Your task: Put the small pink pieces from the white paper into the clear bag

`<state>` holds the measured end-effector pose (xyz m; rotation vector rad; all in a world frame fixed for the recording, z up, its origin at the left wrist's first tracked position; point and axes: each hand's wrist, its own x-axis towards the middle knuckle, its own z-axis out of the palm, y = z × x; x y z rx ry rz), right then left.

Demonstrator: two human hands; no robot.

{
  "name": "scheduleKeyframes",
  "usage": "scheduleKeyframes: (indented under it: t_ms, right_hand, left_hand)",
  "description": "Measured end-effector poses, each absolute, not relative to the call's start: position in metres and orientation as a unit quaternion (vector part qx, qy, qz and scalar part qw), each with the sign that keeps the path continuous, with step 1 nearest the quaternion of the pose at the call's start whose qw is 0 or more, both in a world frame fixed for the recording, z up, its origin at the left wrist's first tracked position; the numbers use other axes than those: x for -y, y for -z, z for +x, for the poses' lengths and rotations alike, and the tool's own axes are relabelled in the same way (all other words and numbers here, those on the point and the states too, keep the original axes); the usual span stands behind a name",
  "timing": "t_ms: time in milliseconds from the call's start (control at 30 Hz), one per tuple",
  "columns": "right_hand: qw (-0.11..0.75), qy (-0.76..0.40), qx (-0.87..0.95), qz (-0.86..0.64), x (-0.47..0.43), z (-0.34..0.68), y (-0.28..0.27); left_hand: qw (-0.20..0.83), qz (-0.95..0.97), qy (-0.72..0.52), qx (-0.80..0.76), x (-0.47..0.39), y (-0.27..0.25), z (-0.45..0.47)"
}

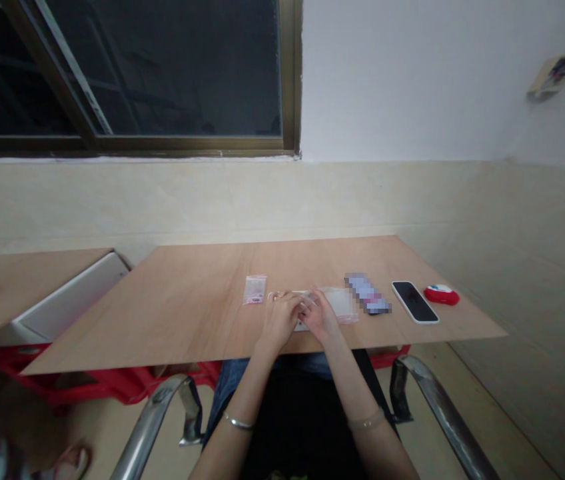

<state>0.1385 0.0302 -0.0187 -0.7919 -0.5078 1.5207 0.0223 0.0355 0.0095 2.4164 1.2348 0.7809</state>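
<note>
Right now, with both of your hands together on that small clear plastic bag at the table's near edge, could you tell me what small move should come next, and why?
Probably lift the small clear plastic bag slightly off the light wooden table. The left hand and right hand meet over it and hide most of it, so its opening cannot be seen. The other small clear plastic bag with pink print lies apart, untouched.
</note>
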Motion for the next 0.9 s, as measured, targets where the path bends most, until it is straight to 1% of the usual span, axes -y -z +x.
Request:
scheduleKeyframes:
  t_ms: [133, 267, 333, 400, 500, 567, 600, 667, 733, 800, 900]
  right_hand:
    - [0.628, -0.671, 0.203, -0.337, -0.03, 0.14, 0.019]
    - [0.631, -0.651, 0.217, -0.361, -0.032, 0.143, 0.022]
    - [0.641, -0.641, 0.213, -0.364, -0.032, 0.145, 0.023]
    - [0.657, -0.629, 0.204, -0.363, -0.032, 0.148, 0.023]
    - [0.684, -0.595, 0.203, -0.371, -0.031, 0.148, 0.024]
    - [0.704, -0.55, 0.219, -0.393, -0.03, 0.145, 0.024]
    - [0.712, -0.521, 0.233, -0.409, -0.03, 0.142, 0.024]
    - [0.725, -0.454, 0.27, -0.442, -0.03, 0.135, 0.025]
    - [0.724, -0.385, 0.32, -0.474, -0.029, 0.129, 0.026]
    - [0.705, -0.321, 0.381, -0.505, -0.027, 0.124, 0.025]
    - [0.663, -0.258, 0.45, -0.54, -0.022, 0.119, 0.023]
  left_hand:
    - [0.144, 0.848, -0.28, -0.428, -0.031, -0.017, 0.023]
    - [0.15, 0.842, -0.293, -0.428, -0.028, -0.02, 0.024]
    - [0.167, 0.824, -0.331, -0.428, -0.027, -0.018, 0.025]
    - [0.203, 0.776, -0.404, -0.44, -0.028, -0.014, 0.028]
    - [0.304, 0.623, -0.538, -0.479, -0.032, -0.002, 0.035]
    - [0.424, 0.477, -0.598, -0.484, -0.037, 0.007, 0.04]
    - [0.501, 0.402, -0.602, -0.474, -0.04, 0.012, 0.042]
    - [0.649, 0.276, -0.561, -0.433, -0.045, 0.021, 0.043]
    - [0.75, 0.205, -0.501, -0.381, -0.049, 0.027, 0.044]
    - [0.796, 0.175, -0.468, -0.341, -0.051, 0.029, 0.043]
    - [0.819, 0.155, -0.444, -0.329, -0.049, 0.026, 0.045]
